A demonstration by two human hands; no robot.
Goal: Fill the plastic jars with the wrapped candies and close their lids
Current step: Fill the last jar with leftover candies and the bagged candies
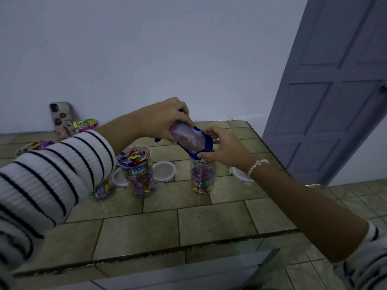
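Note:
A blue candy bag is tilted mouth-down over an open plastic jar that is partly filled with wrapped candies. My left hand grips the bag's upper end. My right hand pinches the bag's lower edge at the jar's mouth. A second open jar labelled Relaxa stands to the left, full of candies. A third jar is partly hidden behind my striped sleeve. Three white lids lie on the counter: one lid between the jars, another lid left of the Relaxa jar, and a third lid under my right wrist.
The tiled counter ends at a front edge near me and at a right edge by the grey door. A phone leans on the back wall, with candy packs beside it and a tub of candies farther left.

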